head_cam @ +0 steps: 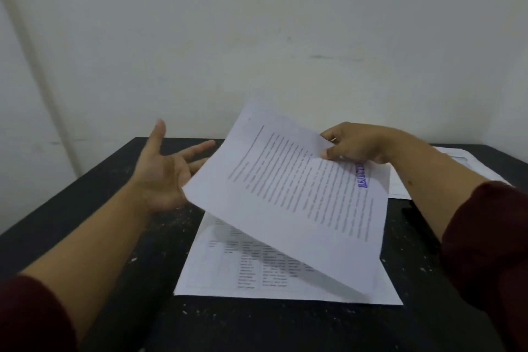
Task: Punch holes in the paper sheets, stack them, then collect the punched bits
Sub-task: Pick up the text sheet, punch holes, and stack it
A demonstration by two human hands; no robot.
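My right hand (pixel 354 143) pinches a printed sheet (pixel 288 194) above the stack (pixel 217 271) near me; my left hand (pixel 165 168) is spread empty. Stacking seems underway; the scattered bits (pixel 171 223) await collecting.

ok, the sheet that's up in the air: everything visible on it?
The lifted sheet is white paper with dense lines of blurred black print and a blue stamp near its right edge. It is tilted, far edge raised, hanging over the flat sheet on the black table. The right hand pinches its far edge; the open left hand sits by its left edge.
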